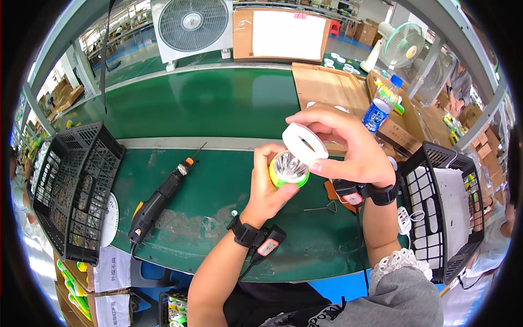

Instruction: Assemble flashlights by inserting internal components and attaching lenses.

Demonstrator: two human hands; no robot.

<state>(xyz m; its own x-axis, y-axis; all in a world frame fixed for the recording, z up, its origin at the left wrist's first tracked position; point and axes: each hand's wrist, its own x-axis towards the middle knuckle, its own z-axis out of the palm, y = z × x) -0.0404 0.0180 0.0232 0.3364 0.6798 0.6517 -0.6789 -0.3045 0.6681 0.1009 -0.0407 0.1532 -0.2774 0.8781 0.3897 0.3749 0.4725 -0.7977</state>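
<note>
My left hand (pixel 266 187) is wrapped round a yellow-and-green flashlight head (pixel 275 175), whose shiny silver reflector (pixel 287 165) faces up. Pinched between the thumb and fingers of my right hand (pixel 348 143) is a white ring-shaped cap (pixel 297 136) with an opening in its middle. The cap is tilted just above and to the right of the reflector; whether the two touch I cannot tell. Both wrists wear black straps with small black devices.
A black electric screwdriver (pixel 158 204) lies on the green bench left of my hands. Black plastic baskets stand at the left (pixel 76 191) and right (pixel 444 210). Behind are a bottle with a blue cap (pixel 382 103), a wooden board (pixel 321 87) and a box fan (pixel 192 27).
</note>
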